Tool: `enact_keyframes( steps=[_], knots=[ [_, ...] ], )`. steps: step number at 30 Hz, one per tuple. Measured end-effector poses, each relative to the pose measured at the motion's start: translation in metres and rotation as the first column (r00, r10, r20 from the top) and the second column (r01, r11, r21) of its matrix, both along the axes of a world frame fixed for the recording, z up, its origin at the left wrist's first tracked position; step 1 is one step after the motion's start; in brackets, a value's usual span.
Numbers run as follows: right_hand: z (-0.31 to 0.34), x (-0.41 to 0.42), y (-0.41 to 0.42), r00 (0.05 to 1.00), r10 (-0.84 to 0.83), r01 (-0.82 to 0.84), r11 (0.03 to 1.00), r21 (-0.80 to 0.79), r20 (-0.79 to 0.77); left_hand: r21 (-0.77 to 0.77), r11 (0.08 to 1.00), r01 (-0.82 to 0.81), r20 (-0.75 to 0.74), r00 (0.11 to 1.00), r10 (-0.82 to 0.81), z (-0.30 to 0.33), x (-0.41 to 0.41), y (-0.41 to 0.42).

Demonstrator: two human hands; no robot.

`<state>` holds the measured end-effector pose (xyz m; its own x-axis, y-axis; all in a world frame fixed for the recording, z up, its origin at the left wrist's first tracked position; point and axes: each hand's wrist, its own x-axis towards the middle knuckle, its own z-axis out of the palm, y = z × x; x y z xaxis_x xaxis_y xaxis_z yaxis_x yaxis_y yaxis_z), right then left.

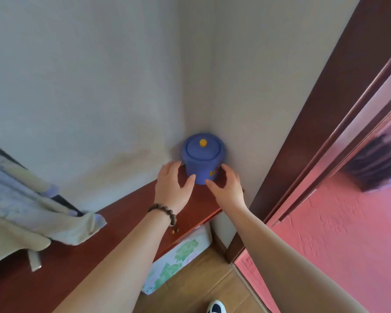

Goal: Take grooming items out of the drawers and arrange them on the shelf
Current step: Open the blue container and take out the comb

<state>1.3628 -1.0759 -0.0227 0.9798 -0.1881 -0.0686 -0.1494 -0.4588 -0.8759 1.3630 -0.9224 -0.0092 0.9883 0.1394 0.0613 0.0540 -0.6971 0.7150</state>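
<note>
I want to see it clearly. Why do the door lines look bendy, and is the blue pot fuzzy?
In the head view the wide lens bows the door frame; the blue pot looks slightly soft, the right hand a bit smeared; daylight is even, without glare.

The blue jar (203,158) looks like smooth matt plastic. It stands on a shelf (122,222) of glossy reddish wood. At nine o'clock lies soft cloth (27,213); the bracelet (165,212) has wooden beads.
</note>
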Motion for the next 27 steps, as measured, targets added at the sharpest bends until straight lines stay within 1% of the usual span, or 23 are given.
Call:
enact_keyframes(
  steps=[4, 8, 11, 15, 17, 21, 24, 27],
  knots=[
    [-0.003, 0.029, 0.004, 0.999, 0.040, -0.041, 0.999, 0.014, 0.018, 0.027, 0.997, 0.075, 0.007, 0.997, -0.075, 0.004, 0.050, -0.016],
    [-0.004, 0.058, 0.004, 0.996, 0.088, -0.088, 0.996, -0.013, -0.029, 0.089, 0.986, 0.139, -0.035, 0.990, -0.136, 0.005, 0.091, -0.028],
    [-0.001, 0.075, 0.002, 0.992, 0.100, -0.101, 0.995, -0.017, -0.076, 0.104, 0.979, 0.176, -0.064, 0.983, -0.170, 0.002, 0.113, -0.031],
    [-0.007, 0.087, 0.001, 0.994, 0.088, -0.091, 0.995, -0.038, -0.070, 0.123, 0.968, 0.220, -0.076, 0.974, -0.212, -0.010, 0.131, -0.030],
    [-0.010, 0.090, 0.001, 0.995, 0.075, -0.078, 0.996, -0.042, -0.071, 0.160, 0.962, 0.223, -0.043, 0.975, -0.219, -0.015, 0.137, -0.030],
    [-0.012, 0.092, 0.000, 0.996, 0.061, -0.062, 0.998, -0.021, -0.058, 0.196, 0.967, 0.163, 0.024, 0.985, -0.171, -0.017, 0.142, -0.034],
    [-0.014, 0.094, -0.001, 0.997, 0.067, -0.068, 0.998, -0.013, -0.038, 0.124, 0.984, 0.129, 0.081, 0.987, -0.140, -0.011, 0.141, -0.032],
    [-0.016, 0.094, -0.004, 0.996, 0.082, -0.083, 0.996, -0.043, -0.030, -0.001, 0.997, 0.075, 0.215, 0.974, -0.073, -0.002, 0.127, -0.016]
  ],
)
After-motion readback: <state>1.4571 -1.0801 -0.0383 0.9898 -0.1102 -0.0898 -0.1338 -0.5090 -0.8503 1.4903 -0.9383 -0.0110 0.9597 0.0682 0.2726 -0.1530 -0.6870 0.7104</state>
